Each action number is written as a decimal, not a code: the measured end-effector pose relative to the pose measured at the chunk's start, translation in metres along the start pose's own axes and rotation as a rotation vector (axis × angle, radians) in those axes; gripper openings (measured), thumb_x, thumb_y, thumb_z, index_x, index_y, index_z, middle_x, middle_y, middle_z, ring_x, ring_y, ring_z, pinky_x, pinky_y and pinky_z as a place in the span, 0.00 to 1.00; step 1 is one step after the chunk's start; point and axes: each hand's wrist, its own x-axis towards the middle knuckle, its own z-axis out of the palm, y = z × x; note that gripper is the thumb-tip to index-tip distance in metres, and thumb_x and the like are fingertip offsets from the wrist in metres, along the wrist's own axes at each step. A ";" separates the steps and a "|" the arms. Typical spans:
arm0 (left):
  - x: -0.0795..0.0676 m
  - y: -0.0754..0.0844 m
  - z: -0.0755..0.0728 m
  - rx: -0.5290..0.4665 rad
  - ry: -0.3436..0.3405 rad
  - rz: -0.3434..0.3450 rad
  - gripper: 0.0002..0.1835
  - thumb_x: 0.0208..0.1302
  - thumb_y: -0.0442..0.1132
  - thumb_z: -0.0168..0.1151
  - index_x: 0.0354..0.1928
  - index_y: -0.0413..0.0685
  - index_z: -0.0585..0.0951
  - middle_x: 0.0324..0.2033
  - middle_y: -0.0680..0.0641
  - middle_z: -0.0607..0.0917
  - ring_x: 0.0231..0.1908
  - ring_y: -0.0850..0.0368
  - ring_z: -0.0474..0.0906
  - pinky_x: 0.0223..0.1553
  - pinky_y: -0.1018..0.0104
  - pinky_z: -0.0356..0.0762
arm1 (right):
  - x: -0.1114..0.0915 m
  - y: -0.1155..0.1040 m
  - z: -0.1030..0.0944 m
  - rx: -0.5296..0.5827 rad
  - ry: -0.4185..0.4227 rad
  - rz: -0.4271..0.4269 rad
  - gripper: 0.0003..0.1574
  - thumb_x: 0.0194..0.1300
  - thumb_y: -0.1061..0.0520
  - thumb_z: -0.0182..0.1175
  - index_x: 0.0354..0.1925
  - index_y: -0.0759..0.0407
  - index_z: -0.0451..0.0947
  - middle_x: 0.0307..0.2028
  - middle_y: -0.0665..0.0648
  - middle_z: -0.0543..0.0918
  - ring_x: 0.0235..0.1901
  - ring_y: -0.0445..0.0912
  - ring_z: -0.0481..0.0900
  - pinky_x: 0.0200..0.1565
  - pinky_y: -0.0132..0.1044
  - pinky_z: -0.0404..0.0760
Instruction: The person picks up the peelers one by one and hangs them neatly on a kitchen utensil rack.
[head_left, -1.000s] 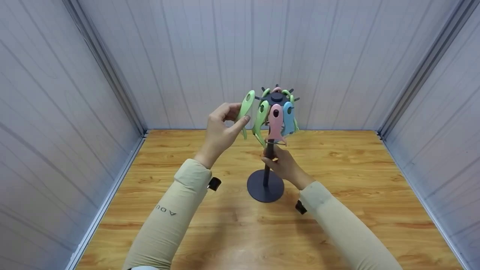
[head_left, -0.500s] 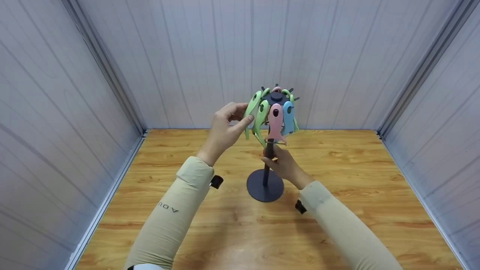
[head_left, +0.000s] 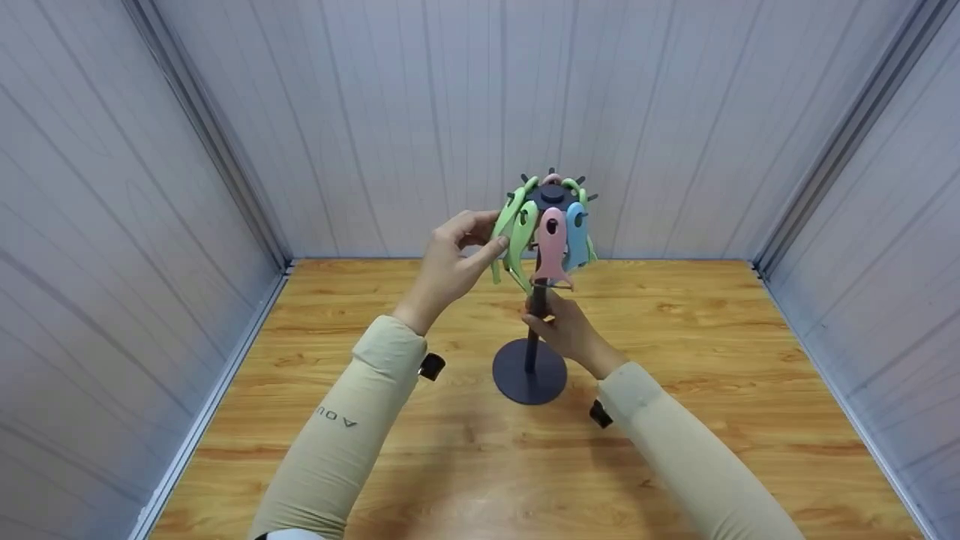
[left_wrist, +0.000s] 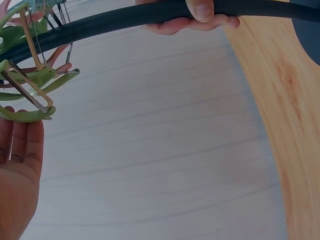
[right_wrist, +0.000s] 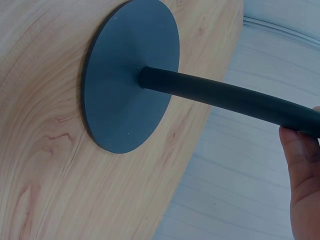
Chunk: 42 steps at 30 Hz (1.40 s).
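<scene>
A black stand point(head_left: 532, 355) with a ring of prongs at its top stands upright on the wooden table. Fish-shaped plastic pieces in green, pink point(head_left: 552, 244) and blue point(head_left: 577, 236) hang round it from holes in their heads; thin metal strips show among them in the left wrist view. My left hand point(head_left: 450, 259) pinches the green fish-shaped piece point(head_left: 508, 214) on the left side, whose hole is now over a prong. Lower down, my right hand point(head_left: 568, 328) grips the pole point(right_wrist: 215, 92). The right wrist view shows its fingers against the pole.
The wooden table point(head_left: 675, 360) runs back to a pale ribbed wall point(head_left: 375, 127), with similar walls at left and right. The round black base point(right_wrist: 127, 100) rests flat on the wood. Both sleeved forearms carry a small black device.
My left hand has moved right, bringing the green fish-shaped piece from beside the stand onto a prong, where it has settled slightly lower. The right hand keeps its grip on the pole.
</scene>
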 end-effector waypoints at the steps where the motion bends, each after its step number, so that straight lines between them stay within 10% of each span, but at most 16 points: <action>1: -0.001 -0.001 -0.001 -0.002 0.000 0.003 0.16 0.65 0.29 0.63 0.53 0.28 0.79 0.39 0.35 0.82 0.40 0.41 0.79 0.47 0.48 0.79 | 0.000 0.000 0.000 -0.006 -0.002 -0.001 0.08 0.68 0.61 0.61 0.43 0.62 0.72 0.31 0.56 0.80 0.28 0.44 0.80 0.30 0.40 0.82; 12: -0.017 -0.019 -0.011 0.020 0.003 -0.021 0.17 0.66 0.30 0.62 0.54 0.28 0.78 0.41 0.31 0.82 0.43 0.38 0.80 0.48 0.45 0.79 | -0.001 0.001 0.000 0.027 -0.013 0.042 0.10 0.69 0.59 0.60 0.45 0.62 0.71 0.32 0.58 0.79 0.30 0.47 0.79 0.33 0.45 0.84; 18: -0.033 -0.070 -0.015 0.042 0.024 -0.085 0.21 0.64 0.39 0.67 0.57 0.38 0.79 0.48 0.38 0.83 0.49 0.44 0.79 0.51 0.46 0.78 | -0.001 0.001 0.000 0.028 -0.005 0.042 0.10 0.69 0.59 0.60 0.45 0.62 0.72 0.32 0.57 0.80 0.31 0.48 0.81 0.35 0.46 0.84; 42: -0.108 -0.127 -0.035 0.427 -0.218 -0.306 0.44 0.59 0.65 0.64 0.71 0.48 0.67 0.67 0.44 0.70 0.69 0.43 0.63 0.66 0.43 0.63 | -0.002 -0.028 -0.012 0.042 -0.046 0.088 0.11 0.69 0.66 0.57 0.46 0.75 0.72 0.34 0.68 0.81 0.32 0.56 0.82 0.32 0.37 0.82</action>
